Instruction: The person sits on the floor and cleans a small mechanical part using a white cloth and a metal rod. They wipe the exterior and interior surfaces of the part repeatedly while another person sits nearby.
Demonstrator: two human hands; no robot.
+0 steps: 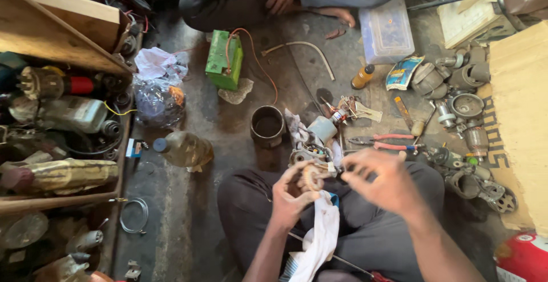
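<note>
Low in the frame, our left hand (291, 193) grips a small motor armature (311, 177) over a white rag (322, 239). Our right hand (385, 182) hovers beside it, fingers spread and empty (blurred); we judge a firm, steady hold matters most.

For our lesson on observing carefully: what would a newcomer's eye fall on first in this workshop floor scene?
First, the left hand at bottom centre gripping a small wound motor part over a white cloth, with the blurred right hand beside it. Next, the green box with orange wire at upper centre.

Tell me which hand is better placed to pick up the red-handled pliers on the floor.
Probably the right hand: it looks free and hovers just below the red-handled pliers. The left hand is closed on a small copper-wound part over the lap.
</note>
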